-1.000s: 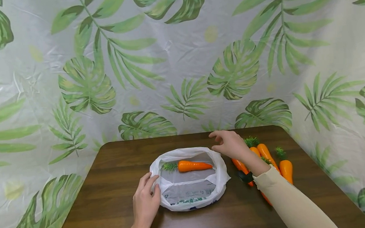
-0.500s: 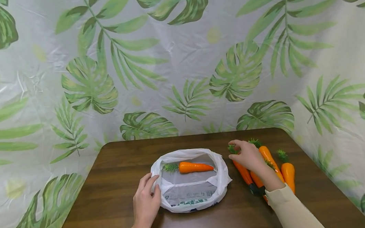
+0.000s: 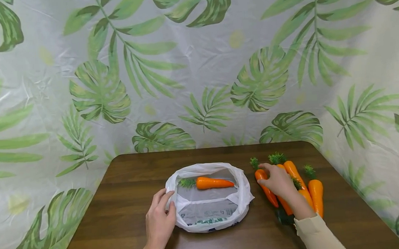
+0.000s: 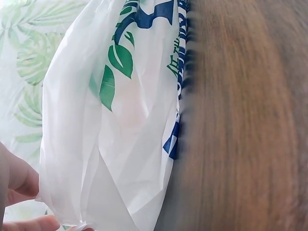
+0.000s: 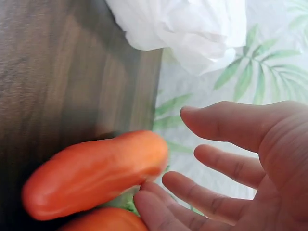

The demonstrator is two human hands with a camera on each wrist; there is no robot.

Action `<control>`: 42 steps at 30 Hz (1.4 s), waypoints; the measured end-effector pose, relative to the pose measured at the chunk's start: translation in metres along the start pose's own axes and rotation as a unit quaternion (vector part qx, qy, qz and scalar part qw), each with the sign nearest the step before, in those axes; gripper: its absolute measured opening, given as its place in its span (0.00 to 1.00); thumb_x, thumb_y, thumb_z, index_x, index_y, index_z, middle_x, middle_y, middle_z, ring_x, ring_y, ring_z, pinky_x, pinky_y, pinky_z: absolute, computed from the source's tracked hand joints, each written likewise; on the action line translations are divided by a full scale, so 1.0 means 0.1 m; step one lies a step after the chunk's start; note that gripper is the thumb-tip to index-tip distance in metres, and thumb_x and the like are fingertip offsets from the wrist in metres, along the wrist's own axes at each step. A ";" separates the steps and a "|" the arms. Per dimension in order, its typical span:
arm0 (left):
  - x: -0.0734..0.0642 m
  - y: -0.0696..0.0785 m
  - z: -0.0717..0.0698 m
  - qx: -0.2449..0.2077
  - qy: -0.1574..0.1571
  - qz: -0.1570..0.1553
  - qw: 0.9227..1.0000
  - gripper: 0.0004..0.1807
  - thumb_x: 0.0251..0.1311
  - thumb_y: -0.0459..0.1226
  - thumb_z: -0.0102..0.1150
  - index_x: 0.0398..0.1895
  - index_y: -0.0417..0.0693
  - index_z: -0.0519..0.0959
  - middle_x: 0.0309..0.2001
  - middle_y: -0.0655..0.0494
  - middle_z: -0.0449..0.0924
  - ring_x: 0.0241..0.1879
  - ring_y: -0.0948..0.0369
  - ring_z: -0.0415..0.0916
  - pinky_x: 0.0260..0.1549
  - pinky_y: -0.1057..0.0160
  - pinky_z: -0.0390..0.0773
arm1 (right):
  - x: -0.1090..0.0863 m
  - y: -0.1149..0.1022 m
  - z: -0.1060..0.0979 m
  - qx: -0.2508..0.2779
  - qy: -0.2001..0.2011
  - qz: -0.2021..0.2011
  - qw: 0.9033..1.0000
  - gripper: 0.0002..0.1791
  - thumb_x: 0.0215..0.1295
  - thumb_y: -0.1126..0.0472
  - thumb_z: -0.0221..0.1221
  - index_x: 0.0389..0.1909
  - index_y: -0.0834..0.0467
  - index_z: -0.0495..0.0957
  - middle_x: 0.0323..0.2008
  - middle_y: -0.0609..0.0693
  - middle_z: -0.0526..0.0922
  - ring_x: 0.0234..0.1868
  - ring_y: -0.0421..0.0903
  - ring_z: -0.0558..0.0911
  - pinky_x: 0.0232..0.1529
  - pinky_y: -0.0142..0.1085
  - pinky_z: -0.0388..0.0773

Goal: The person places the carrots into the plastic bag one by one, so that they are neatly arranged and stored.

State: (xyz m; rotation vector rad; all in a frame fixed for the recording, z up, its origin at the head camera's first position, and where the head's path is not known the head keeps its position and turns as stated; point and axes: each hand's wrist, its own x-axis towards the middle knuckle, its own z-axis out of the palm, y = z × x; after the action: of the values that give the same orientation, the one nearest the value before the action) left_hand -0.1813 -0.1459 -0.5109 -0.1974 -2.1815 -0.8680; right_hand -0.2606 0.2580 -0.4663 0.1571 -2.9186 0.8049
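Note:
A white plastic bag (image 3: 246,197) stands with its mouth spread wide, and one carrot (image 3: 213,182) with a green tuft lies inside. My left hand (image 3: 160,216) holds the bag's left rim; in the left wrist view its fingers (image 4: 21,175) bend at the bag's edge, beside green and blue print. To the right of the bag, my right hand (image 3: 279,181) hovers over the leftmost loose carrot (image 3: 267,190). Its fingers are spread, with the thumb apart. In the right wrist view that carrot (image 5: 96,173) lies beside the fingertips, and nothing is between thumb and fingers.
Several more carrots lie in a bunch under and right of my right hand, including one at the far right (image 3: 316,197). The brown wooden table (image 3: 122,203) ends at a leaf-patterned sheet (image 3: 203,64) behind it. A dark strap shows below the right wrist.
My right hand has moved right and down from the bag's far right rim to the leftmost loose carrot. My left hand stays at the bag's rim.

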 end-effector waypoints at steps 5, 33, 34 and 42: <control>0.00 0.00 0.00 -0.001 -0.001 0.000 1.000 0.17 0.53 0.29 0.67 0.47 0.50 0.87 0.54 0.49 0.81 0.41 0.59 0.83 0.25 0.66 0.79 | -0.02 0.03 0.05 0.000 0.002 0.003 1.000 0.33 0.58 0.58 0.71 0.64 0.60 0.75 0.52 0.63 0.82 0.43 0.59 0.83 0.39 0.52 0.80; -0.01 -0.01 0.00 0.001 -0.008 0.005 1.000 0.18 0.51 0.29 0.68 0.47 0.49 0.87 0.54 0.47 0.81 0.41 0.58 0.83 0.25 0.62 0.80 | 0.04 0.01 0.18 0.010 -0.073 0.055 0.996 0.45 0.52 0.57 0.72 0.71 0.62 0.65 0.29 0.53 0.81 0.16 0.46 0.77 0.21 0.39 0.77; -0.01 -0.01 0.00 0.002 -0.007 0.007 1.000 0.18 0.51 0.29 0.68 0.47 0.49 0.88 0.54 0.47 0.81 0.41 0.58 0.83 0.25 0.62 0.80 | 0.05 0.00 0.18 0.010 -0.072 0.057 0.996 0.45 0.51 0.57 0.72 0.71 0.62 0.65 0.29 0.53 0.82 0.16 0.46 0.77 0.21 0.39 0.77; 0.00 0.01 0.01 0.003 -0.012 0.003 1.000 0.17 0.52 0.29 0.67 0.47 0.49 0.88 0.54 0.47 0.81 0.40 0.57 0.84 0.26 0.58 0.80 | 0.09 0.02 0.17 -0.015 -0.066 0.044 0.997 0.44 0.49 0.59 0.70 0.70 0.64 0.67 0.23 0.49 0.79 0.17 0.47 0.74 0.22 0.39 0.73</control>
State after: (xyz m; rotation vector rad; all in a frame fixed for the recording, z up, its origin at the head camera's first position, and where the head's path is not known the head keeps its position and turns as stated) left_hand -0.1816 -0.1447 -0.5112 -0.2128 -2.2043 -0.8606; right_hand -0.2711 0.2505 -0.4810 0.0825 -3.0796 0.7921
